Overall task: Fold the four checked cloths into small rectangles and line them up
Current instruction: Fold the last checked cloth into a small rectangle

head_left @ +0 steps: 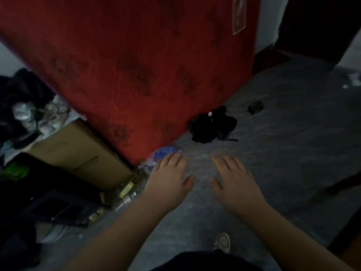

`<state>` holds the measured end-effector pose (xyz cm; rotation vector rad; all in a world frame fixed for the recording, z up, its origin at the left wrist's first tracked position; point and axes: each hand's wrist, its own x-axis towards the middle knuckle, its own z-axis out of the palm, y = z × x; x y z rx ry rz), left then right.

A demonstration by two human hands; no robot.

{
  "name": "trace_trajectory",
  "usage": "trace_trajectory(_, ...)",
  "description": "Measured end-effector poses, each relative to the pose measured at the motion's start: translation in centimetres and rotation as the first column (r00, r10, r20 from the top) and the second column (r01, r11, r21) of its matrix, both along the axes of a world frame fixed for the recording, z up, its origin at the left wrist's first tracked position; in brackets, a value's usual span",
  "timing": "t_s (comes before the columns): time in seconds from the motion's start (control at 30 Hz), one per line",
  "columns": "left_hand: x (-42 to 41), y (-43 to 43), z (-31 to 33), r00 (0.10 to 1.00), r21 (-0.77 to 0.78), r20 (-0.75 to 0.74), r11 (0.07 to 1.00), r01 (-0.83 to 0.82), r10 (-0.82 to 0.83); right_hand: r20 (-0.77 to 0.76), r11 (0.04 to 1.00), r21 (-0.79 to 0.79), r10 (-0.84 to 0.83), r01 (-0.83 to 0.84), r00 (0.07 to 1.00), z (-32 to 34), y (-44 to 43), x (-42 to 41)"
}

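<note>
No checked cloth shows in the head view. My left hand (170,178) reaches forward over the grey floor (283,153), palm down, fingers spread, holding nothing. My right hand (235,178) is stretched out beside it, a hand's width to the right, also flat with its fingers apart and nothing in it. Both forearms run back toward the bottom of the frame. The picture is dim and slightly blurred.
A big red mattress (136,65) leans upright ahead. At its foot lie a black cloth bundle (212,127) and a blue-and-clear plastic bag (165,152). A cardboard box (78,153), small bottles (127,189) and dark clutter fill the left. A small dark box (255,107) sits far right. My shoe (222,242) is below.
</note>
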<state>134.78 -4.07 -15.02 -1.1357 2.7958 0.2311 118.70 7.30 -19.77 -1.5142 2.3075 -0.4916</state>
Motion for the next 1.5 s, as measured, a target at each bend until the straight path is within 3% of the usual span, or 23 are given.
trace_trajectory(0.27, -16.9, -6.4, -1.2, 0.975, 0.084, 0.009, 0.972, 0.222, -0.223, -0.026, 0.964, 0.047, -0.262, 0.263, 0.965, 0.2, -2.5, -12.8)
trace_trajectory(0.57, -35.5, -13.4, -3.2, 0.881, 0.132, -0.085, 0.871, 0.473, -0.466, -0.093, 0.833, 0.065, -0.543, 0.550, 0.834, -0.7, -5.8, -26.7)
trace_trajectory(0.9, -61.1, -23.6, -3.1, 0.727, 0.123, -0.130, 0.716, 0.687, -0.675, -0.118, 0.563, 0.060, -0.816, 0.825, 0.566, 1.1, -11.8, -46.7)
trace_trajectory(1.2, -80.8, -21.1, -2.7, 0.567, 0.104, -0.132, 0.558, 0.823, -0.813, -0.094, 0.337, 0.051, -0.935, 0.940, 0.341, 0.5, -9.4, -60.9)
trace_trajectory(1.5, -102.0, -14.0, -3.9, 0.495, 0.096, -0.078, 0.488, 0.867, -0.865, -0.060, 0.288, 0.043, -0.955, 0.957, 0.290, -1.0, -2.9, -79.8)
